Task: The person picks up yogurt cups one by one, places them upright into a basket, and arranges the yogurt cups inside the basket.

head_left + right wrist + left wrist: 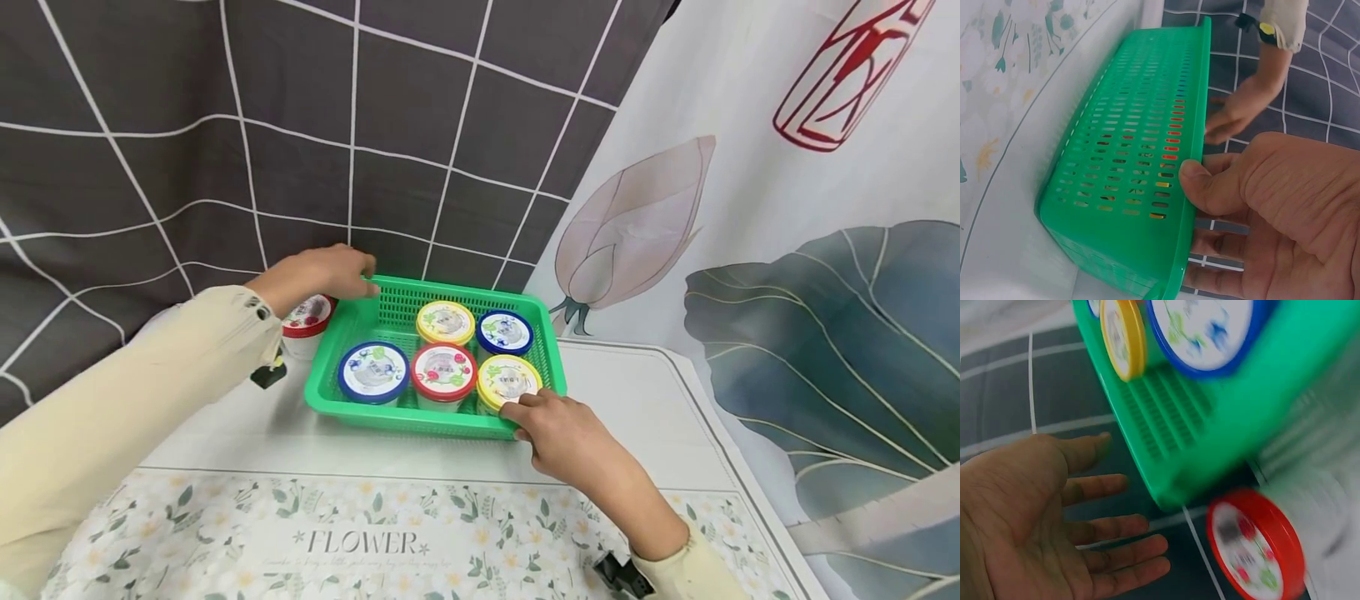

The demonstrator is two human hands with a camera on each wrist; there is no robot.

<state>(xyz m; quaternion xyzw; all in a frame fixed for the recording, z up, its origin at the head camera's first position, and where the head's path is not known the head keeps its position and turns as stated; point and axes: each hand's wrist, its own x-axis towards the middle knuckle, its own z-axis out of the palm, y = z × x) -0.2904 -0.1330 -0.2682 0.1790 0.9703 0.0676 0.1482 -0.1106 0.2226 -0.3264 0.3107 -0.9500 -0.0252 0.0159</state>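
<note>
A green plastic basket [405,418] holds several lidded cups: a red-lidded cup [444,372], two with blue lids and two with yellow lids. My right hand [566,437] grips the basket's front rim near its right corner, the thumb outside and the fingers over the inner side. Over the back left corner reaches my left hand [330,271], holding nothing; in the left wrist view its fingers extend beside the basket's edge. Another red-lidded cup [1254,547] stands outside the basket on its left, partly behind the left forearm in the head view.
The basket stands on a white table [622,400] near the back, close to a dark gridded curtain [300,175]. A flower-patterned mat area [360,517] lies in front. At the right hangs a pale cloth [750,208] with leaf and flower prints.
</note>
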